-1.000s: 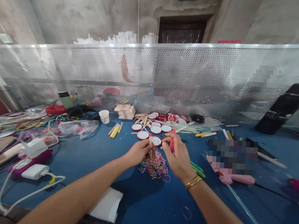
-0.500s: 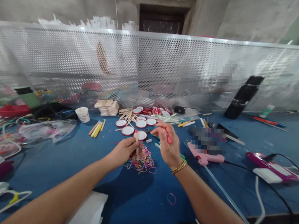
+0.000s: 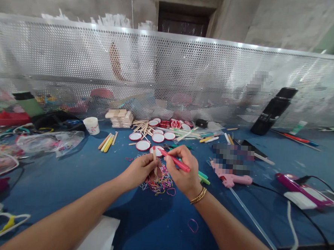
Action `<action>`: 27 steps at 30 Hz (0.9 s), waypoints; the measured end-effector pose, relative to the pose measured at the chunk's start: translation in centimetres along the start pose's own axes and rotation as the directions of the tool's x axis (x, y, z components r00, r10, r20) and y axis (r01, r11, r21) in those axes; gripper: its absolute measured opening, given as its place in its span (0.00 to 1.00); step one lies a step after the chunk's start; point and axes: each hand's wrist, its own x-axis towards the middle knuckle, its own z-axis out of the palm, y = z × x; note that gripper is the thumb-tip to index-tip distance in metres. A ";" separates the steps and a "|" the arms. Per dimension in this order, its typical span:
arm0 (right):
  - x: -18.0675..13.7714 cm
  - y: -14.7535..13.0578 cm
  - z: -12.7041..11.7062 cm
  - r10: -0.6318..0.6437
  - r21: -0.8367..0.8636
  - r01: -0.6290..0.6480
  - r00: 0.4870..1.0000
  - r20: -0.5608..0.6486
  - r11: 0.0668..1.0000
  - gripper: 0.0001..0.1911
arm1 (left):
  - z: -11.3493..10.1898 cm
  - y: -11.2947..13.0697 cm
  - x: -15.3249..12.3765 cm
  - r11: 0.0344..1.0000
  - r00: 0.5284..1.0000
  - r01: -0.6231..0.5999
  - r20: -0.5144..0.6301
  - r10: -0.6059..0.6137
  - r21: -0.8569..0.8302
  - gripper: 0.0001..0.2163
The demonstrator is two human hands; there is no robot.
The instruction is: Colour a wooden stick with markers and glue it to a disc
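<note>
My left hand (image 3: pixel 141 169) pinches a small wooden craft stick (image 3: pixel 155 156) upright; its top end is coloured red. In my right hand (image 3: pixel 184 171) is a red marker (image 3: pixel 178 163), gripped like a pen, its tip pointing left near the top of the stick. Whether the tip touches the wood I cannot tell. Below my hands lies a pile of coloured rubber bands (image 3: pixel 163 183). Just beyond are several white-lined, red-rimmed bottle caps (image 3: pixel 142 145). Green and teal markers (image 3: pixel 203 179) stick out beside my right wrist.
Stacked craft sticks (image 3: pixel 119 118) and a paper cup (image 3: pixel 91 125) stand at the back left. A pink glue gun (image 3: pixel 231 177) with its cord lies to the right. A black bottle (image 3: pixel 273 112) leans by the perforated metal screen (image 3: pixel 187 73). White paper (image 3: pixel 99 236) lies at the front edge.
My right hand has turned the red marker down, bringing its tip left toward the red-ended stick. My left hand keeps hold of the stick. The camera view has shifted slightly.
</note>
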 end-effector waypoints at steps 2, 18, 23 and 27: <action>-0.2 0.1 0.1 -0.004 -0.008 0.004 1.000 0.007 1.000 0.02 | 0.0 0.0 0.0 1.000 1.000 0.006 0.007 -0.006 -0.004 0.16; -0.3 0.1 0.3 -0.009 -0.023 0.011 0.996 0.088 1.000 0.03 | 0.2 0.3 -0.1 1.000 1.000 -0.007 0.024 0.007 0.005 0.14; -0.3 0.0 0.3 -0.006 -0.010 0.007 0.996 0.093 1.000 0.04 | 0.0 0.1 -0.1 0.999 0.999 -0.027 0.029 0.026 0.040 0.15; -0.2 0.1 0.3 0.017 -0.027 -0.014 0.996 0.091 1.000 0.04 | 0.0 0.1 0.0 0.999 1.000 -0.016 0.021 0.015 0.030 0.14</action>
